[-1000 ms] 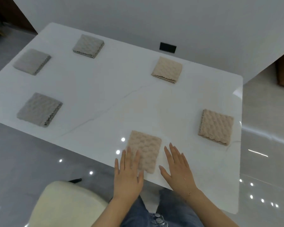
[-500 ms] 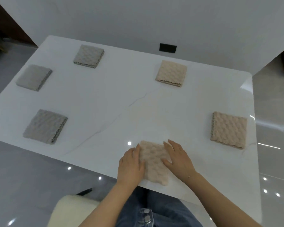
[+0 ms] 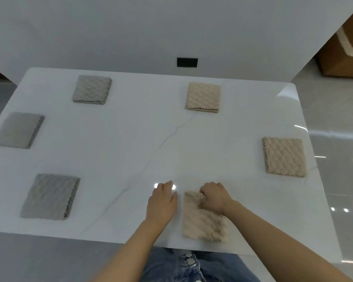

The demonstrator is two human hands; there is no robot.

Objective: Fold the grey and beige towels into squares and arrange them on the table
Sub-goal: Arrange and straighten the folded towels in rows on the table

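On the white marble-patterned counter [image 3: 130, 139], six folded square towels are laid out, and the nearest folded beige waffle-textured towel [image 3: 204, 222] is taken as the landmark. It lies at the counter's near edge, directly in front of the person. Half a second ago it was framed by both hands; now only the right hand [image 3: 214, 197] is on it, fingers curled and pinching its far upper corner, where the cloth is bunched. The left hand [image 3: 162, 202] has been drawn off to the left of the towel and is laid flat on the bare counter, fingers together, holding nothing.

Right of and beyond the landmark, a second beige square [image 3: 284, 156] is seen, and farther back a third beige square [image 3: 203, 97]. To the left of the landmark, three grey folded squares are spaced out: a near grey square [image 3: 51, 196], a middle grey square [image 3: 18, 130] and a far grey square [image 3: 92, 89].

All folds appear complete, so the task is judged nearly finished. The pinched corner suggests a last adjustment of the landmark towel, either a shift into line or a smoothing of the disturbed corner.
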